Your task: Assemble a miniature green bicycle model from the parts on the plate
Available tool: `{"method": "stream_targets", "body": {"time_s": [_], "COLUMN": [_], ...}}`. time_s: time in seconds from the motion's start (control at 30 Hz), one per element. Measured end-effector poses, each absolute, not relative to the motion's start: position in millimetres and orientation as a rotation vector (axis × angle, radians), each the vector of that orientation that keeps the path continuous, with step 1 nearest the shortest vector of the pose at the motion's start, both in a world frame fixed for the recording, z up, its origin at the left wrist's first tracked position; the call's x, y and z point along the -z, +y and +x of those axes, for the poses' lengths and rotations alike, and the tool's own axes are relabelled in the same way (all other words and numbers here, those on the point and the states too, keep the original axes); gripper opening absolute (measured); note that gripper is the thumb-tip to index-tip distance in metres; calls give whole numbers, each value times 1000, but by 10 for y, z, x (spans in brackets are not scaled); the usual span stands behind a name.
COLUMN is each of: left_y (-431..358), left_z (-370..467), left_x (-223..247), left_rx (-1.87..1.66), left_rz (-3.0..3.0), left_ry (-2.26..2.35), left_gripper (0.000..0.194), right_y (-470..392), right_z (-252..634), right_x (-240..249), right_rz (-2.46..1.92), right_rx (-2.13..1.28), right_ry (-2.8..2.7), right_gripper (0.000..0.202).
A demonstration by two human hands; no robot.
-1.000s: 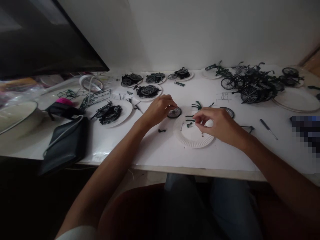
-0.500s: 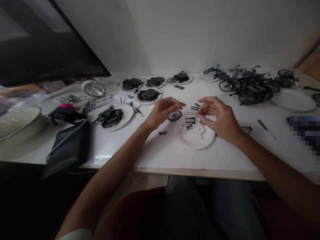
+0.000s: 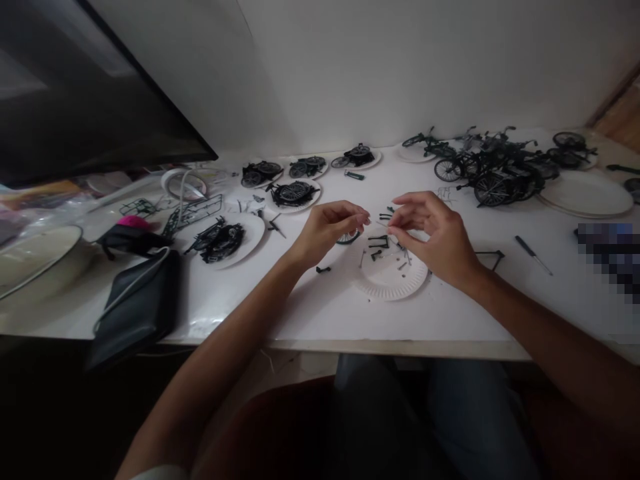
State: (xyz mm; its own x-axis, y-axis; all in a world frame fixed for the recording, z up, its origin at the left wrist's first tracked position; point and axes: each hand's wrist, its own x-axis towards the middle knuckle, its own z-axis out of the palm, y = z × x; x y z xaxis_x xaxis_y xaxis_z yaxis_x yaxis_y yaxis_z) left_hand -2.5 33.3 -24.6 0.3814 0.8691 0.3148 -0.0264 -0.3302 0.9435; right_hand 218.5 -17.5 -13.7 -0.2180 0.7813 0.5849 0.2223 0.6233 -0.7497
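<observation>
Between the thumb and fingers of my right hand (image 3: 430, 233) is a thin metal pin (image 3: 381, 223), pointing toward my other hand. My left hand (image 3: 335, 230) is pinched; whatever it holds is too small to make out. Both hands hover over the table by a white paper plate (image 3: 390, 292) with small dark and silver bicycle parts. Partly covered by my left hand, a small spoked wheel (image 3: 349, 237) lies beside the plate. A small black part (image 3: 323, 270) rests on the table left of the plate.
Assembled miniature bicycles (image 3: 500, 167) crowd the back right. Paper plates with bicycle parts (image 3: 295, 192) stand at the back and left. A screwdriver (image 3: 533, 255) lies right of my right hand. A black pouch (image 3: 143, 300) and a basin (image 3: 40, 260) sit at left, beneath a screen (image 3: 100, 100).
My left hand has closed its fingertips into a tighter pinch and come nearer the pin. My right hand, still holding the pin, has shifted slightly left. The view has moved a little.
</observation>
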Motion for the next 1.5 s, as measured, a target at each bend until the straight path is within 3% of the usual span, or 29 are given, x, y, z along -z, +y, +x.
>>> {"method": "stream_targets", "body": {"time_s": [0.3, 1.0, 1.27, 1.5], "left_y": [296, 230, 149, 164], "left_z": [-41, 31, 92, 114], "left_x": [212, 168, 115, 161], "left_rx": [-1033, -1075, -1066, -1121], "left_rz": [1674, 1681, 1703, 1757], "left_ry": [693, 708, 671, 714], "left_gripper": [18, 19, 19, 20], "right_y": [-162, -200, -164, -145], "right_z": [2176, 2160, 2133, 2111], "right_x": [109, 136, 172, 174], "right_rz": [-855, -853, -885, -924], "right_rx": [-861, -849, -1011, -1127], "right_ry": [-1615, -1669, -1527, -1425], "right_gripper": [32, 29, 31, 22]}}
